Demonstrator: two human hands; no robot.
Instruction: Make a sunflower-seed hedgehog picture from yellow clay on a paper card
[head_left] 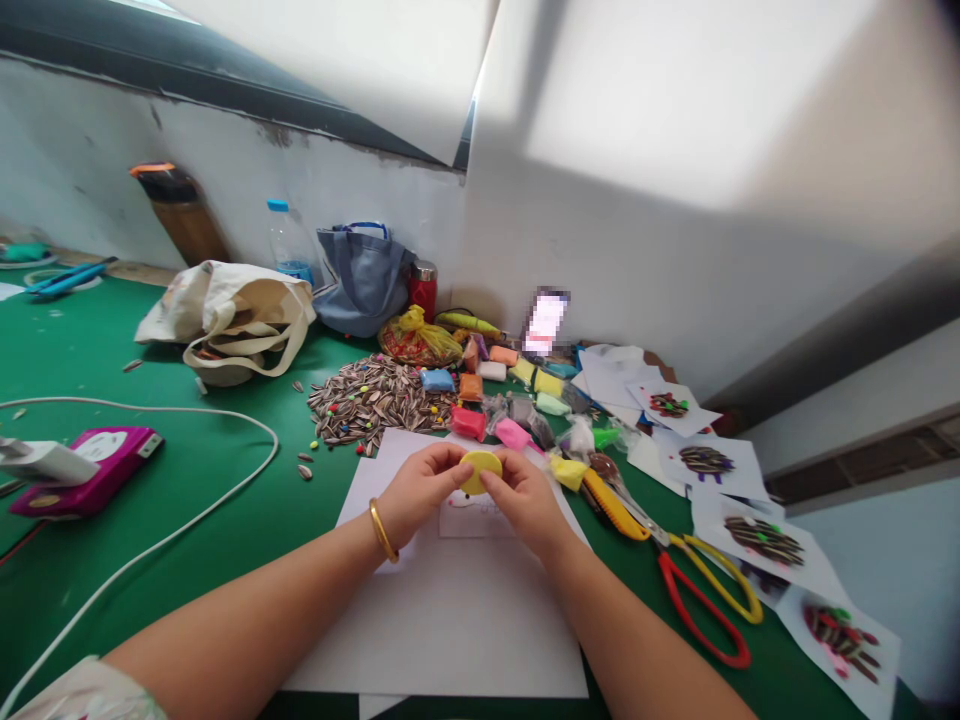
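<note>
A flat, round yellow clay disc point(482, 472) is pinched between both hands above a small white card point(469, 522) that bears a little drawing. My left hand point(425, 490), with a gold bangle at the wrist, has its fingers closed on the disc's left edge. On the right edge, my right hand point(525, 497) grips the same disc with thumb and fingers. Large white paper sheets point(465, 620) lie under the card and hands. Just right of my right hand rests an opened packet of yellow clay point(568, 471).
Sunflower seeds point(375, 402) and colored clay packets point(469, 423) lie beyond the sheets. Scissors point(705, 620), a yellow cutter point(611, 507) and seed-decorated cards point(765, 540) are at right. Left are a cloth bag point(251, 310), white cable point(217, 505) and magenta power strip point(112, 465).
</note>
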